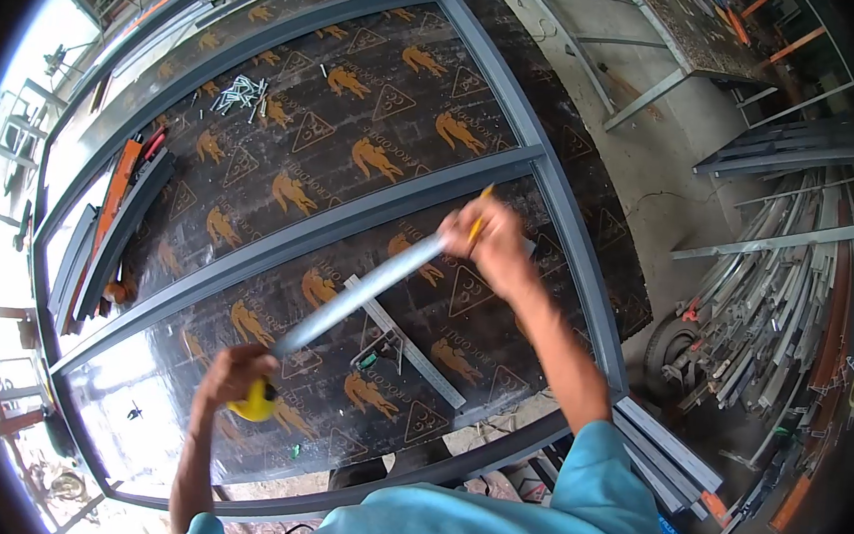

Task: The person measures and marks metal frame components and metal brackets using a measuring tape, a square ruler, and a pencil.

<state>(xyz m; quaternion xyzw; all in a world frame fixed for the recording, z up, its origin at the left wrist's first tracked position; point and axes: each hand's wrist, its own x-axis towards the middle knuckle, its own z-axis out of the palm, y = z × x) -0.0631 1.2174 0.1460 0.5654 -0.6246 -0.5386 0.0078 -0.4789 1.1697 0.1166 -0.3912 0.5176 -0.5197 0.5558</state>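
Note:
My left hand (235, 372) is wrapped round a yellow tape measure (254, 402). Its silvery blade (360, 294) is pulled out and slants up to my right hand (487, 240), which pinches the far end. A yellow pencil (479, 221) sticks out between the fingers of that same hand, somewhat blurred by motion. Below the blade, a combination square (420, 362) rests on the dark printed board (380, 103). A grey metal frame (352, 201) lies across this board, and its crossbar runs just beyond both hands.
Loose bolts or screws (242, 97) are piled on the board's far left. Grey and orange profile pieces (123, 208) lie at the left. Many metal offcuts (765, 304) are heaped on the floor to the right, below a worktable (706, 33) at upper right.

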